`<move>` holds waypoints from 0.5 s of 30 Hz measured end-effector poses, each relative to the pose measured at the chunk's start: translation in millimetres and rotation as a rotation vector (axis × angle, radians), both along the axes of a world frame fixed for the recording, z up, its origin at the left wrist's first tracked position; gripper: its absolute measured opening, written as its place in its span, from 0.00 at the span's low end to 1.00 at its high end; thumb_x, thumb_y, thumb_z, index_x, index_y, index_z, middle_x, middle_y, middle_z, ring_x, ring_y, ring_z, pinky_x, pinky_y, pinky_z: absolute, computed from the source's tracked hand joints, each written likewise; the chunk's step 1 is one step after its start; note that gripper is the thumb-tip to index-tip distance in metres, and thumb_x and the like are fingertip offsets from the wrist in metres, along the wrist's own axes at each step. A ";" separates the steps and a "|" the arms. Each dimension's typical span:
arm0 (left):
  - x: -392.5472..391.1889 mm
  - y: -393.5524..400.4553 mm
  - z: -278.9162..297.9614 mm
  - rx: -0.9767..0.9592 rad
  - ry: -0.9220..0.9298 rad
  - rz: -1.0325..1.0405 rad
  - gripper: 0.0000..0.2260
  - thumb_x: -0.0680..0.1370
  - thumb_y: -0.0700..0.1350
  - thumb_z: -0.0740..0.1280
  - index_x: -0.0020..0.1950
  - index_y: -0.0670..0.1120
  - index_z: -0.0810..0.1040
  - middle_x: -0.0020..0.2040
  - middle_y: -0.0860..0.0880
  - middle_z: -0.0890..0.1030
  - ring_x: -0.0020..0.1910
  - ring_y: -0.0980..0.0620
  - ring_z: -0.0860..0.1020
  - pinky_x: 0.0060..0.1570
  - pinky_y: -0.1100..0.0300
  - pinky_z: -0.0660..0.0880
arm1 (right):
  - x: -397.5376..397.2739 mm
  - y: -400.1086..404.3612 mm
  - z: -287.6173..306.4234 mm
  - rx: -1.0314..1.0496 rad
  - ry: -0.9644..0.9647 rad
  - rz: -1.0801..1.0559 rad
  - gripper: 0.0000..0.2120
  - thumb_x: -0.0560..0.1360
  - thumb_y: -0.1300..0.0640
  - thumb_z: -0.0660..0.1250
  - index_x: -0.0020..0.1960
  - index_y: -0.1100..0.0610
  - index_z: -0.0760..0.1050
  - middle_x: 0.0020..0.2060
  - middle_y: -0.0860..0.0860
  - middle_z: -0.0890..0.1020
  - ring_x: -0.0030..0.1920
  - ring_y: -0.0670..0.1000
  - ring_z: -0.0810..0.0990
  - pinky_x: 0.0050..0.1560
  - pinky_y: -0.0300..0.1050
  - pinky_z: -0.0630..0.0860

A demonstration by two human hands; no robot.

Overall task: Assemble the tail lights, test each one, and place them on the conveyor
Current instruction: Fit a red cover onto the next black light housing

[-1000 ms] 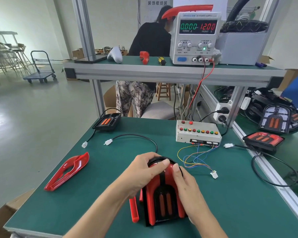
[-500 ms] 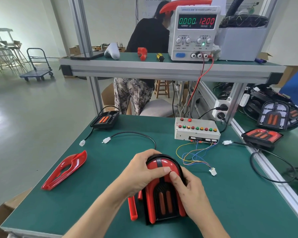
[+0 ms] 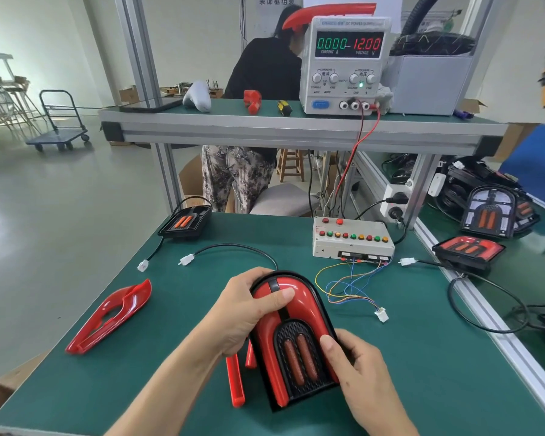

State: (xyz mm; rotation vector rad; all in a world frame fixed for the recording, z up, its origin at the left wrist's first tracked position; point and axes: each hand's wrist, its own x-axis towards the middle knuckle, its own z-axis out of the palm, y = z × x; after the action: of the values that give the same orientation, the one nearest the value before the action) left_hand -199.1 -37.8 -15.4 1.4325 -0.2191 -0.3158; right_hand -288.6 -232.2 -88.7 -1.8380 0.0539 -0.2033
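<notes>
A red and black tail light (image 3: 296, 344) lies on the green bench (image 3: 422, 357) in front of me, its red arched cover seated on the black housing. My left hand (image 3: 246, 313) wraps over its rounded top, thumb pressing the red cover. My right hand (image 3: 356, 369) grips its lower right edge, thumb on the cover. Its black cable (image 3: 233, 248) loops back to a white plug (image 3: 187, 259). Another red cover (image 3: 110, 316) lies loose at the left. A bare black housing (image 3: 186, 223) sits at the far left corner.
A test box (image 3: 351, 239) with coloured buttons and a loose wire lead (image 3: 381, 315) stands behind the light. The power supply (image 3: 346, 64) on the shelf reads 0.000 and 12.00. More tail lights (image 3: 468, 248) lie on the conveyor at right. A person stands beyond the shelf.
My right hand has slid from the top of the tail light down to its lower right edge. My left hand keeps its hold on the top.
</notes>
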 end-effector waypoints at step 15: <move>12.7 -30.7 5.7 -0.127 0.159 -0.004 0.22 0.67 0.43 0.78 0.58 0.35 0.81 0.50 0.35 0.85 0.45 0.40 0.83 0.49 0.47 0.81 | -23.6 -29.6 16.1 0.012 -0.035 0.015 0.14 0.77 0.46 0.65 0.56 0.49 0.84 0.51 0.48 0.83 0.53 0.50 0.82 0.56 0.43 0.77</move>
State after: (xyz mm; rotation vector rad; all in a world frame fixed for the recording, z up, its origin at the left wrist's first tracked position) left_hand -186.4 -68.5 -9.7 1.2750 -0.1107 -0.4101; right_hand -312.3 -261.8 -72.5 -1.8221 0.0168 -0.2237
